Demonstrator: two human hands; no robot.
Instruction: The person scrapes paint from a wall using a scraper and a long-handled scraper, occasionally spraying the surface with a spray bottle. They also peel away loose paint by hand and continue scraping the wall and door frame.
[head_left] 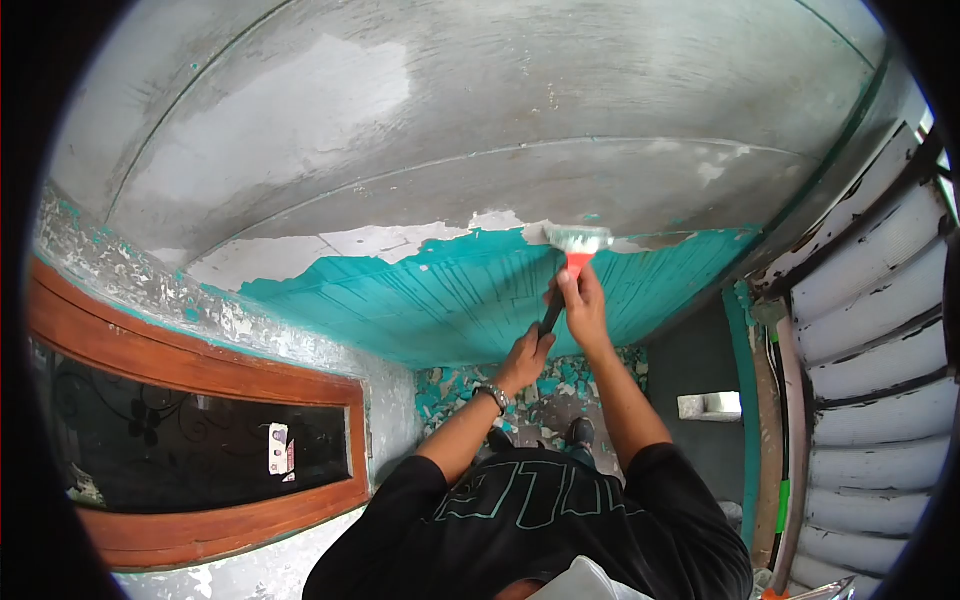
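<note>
A long-handled scraper [577,262] with a black grip, a red neck and a wide, blurred pale blade is held in both hands. My right hand [586,308] is closed around its upper handle, just below the red neck. Lower down, my left hand [523,363], with a bracelet at the wrist, wraps around the end of the handle. The blade lies at the ragged upper edge of the turquoise paint [430,305] on the wall. Above that edge the wall [480,90] is bare grey, with whitish patches.
Turquoise and pale paint flakes [447,395] litter the floor around my shoes. To the left is an orange-brown wooden window frame [220,525] with dark glass. On the right stand a white block [710,405], a pipe and white slatted panels [870,400].
</note>
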